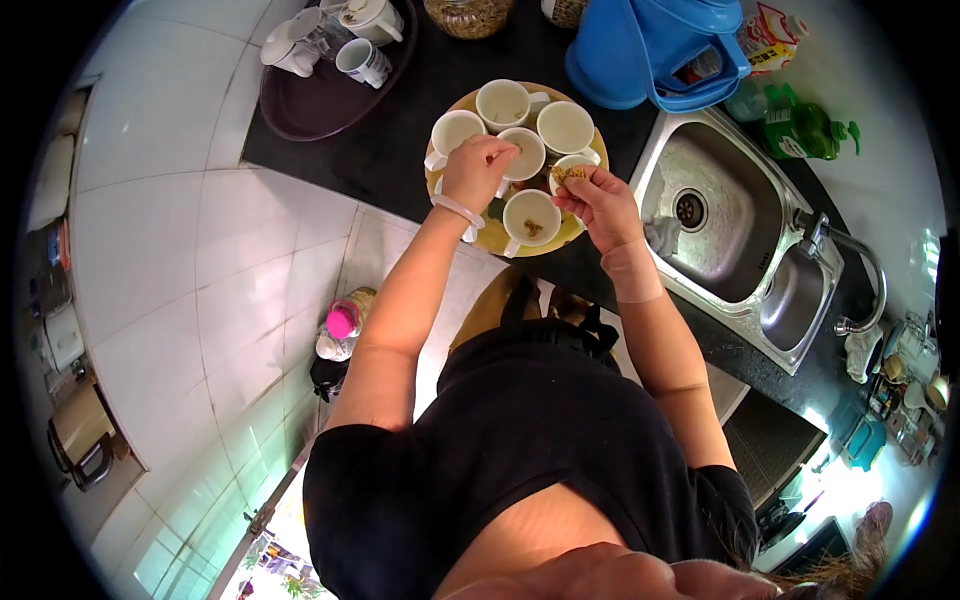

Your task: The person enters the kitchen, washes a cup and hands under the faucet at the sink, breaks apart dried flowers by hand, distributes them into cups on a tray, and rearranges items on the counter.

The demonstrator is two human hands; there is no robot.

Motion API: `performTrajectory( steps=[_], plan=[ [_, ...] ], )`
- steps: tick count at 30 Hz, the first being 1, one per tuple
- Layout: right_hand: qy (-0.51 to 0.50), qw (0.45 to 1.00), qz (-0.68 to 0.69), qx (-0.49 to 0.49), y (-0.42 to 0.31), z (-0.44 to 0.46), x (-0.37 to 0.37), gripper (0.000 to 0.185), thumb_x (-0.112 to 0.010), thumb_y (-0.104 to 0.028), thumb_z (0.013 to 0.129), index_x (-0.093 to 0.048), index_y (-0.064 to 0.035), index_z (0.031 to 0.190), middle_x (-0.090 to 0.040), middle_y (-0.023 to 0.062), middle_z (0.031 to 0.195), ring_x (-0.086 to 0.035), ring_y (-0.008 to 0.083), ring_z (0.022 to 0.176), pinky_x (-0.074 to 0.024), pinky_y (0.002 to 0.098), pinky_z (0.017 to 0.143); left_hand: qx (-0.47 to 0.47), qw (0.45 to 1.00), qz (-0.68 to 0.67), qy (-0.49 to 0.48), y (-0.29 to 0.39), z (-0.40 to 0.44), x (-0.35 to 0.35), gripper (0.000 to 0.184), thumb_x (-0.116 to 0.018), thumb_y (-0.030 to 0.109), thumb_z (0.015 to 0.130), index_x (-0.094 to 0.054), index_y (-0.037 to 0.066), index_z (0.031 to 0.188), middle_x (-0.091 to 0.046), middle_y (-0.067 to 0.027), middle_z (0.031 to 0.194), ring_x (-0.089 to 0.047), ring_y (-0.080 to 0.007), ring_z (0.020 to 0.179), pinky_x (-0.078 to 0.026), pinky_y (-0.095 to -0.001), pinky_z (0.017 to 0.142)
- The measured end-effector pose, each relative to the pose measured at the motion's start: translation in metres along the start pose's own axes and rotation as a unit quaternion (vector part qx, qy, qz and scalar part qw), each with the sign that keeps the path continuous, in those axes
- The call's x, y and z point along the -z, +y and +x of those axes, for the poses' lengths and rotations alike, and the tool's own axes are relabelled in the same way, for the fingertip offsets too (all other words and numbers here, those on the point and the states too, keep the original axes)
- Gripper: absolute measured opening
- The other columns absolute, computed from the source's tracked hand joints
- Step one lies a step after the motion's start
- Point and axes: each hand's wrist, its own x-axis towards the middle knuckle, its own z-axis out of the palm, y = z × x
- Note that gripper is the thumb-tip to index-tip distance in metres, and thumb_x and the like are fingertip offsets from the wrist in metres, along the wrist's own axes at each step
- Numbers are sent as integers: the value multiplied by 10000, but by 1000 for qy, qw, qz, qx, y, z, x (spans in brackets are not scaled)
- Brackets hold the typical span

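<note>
Several white cups stand close together on a round yellow tray (478, 243). My left hand (480, 168) is over the middle cup (527, 160), its fingertips pinched together at the rim; what they hold, if anything, is too small to name. Pinched in my right hand (598, 200) is a clump of dried yellow-brown bits (570, 175), above a cup at the tray's right side. Similar bits lie at the bottom of the front cup (532, 218). A few specks show in the back cup (503, 104).
To the right is a steel sink (735, 165) with a faucet (848, 240). A blue pitcher (612, 55) and green soap bottle (800, 130) stand behind it. At the back left a dark tray (300, 118) holds mugs; a jar (468, 12) of dried bits is behind the cups.
</note>
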Motion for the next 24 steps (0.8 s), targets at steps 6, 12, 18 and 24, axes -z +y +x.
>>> performTrajectory(
  steps=[6,12,18,24],
  plan=[
    [10,1000,0,4,3,0,-1,168,-556,-44,810,-551,40,956,-594,103,853,-597,175,728,-515,266,708,100,981,-164,-33,-1,3,-1,167,-611,90,798,-632,8,941,-639,-57,829,-584,-90,732,-460,-205,676],
    [-17,1000,-9,12,3,11,-15,164,-555,-46,815,-539,40,954,-594,103,865,-605,177,751,-517,263,729,95,951,-272,-112,25,-6,-8,160,-604,80,808,-615,-14,936,-623,-28,814,-555,-70,722,-460,-207,664],
    [-23,999,-27,30,0,12,-19,180,-550,-37,815,-528,57,966,-596,115,872,-613,185,761,-519,268,739,86,960,-251,-86,22,-4,-11,130,-596,73,810,-602,-18,903,-609,-25,806,-550,-70,716,-450,-190,651],
    [30,999,6,24,-6,5,4,193,-518,-22,829,-528,69,999,-597,128,919,-609,200,785,-520,294,752,169,922,-349,14,12,25,-3,152,-623,102,793,-604,-4,901,-588,-11,754,-513,-44,643,-405,-166,565]
  ],
)
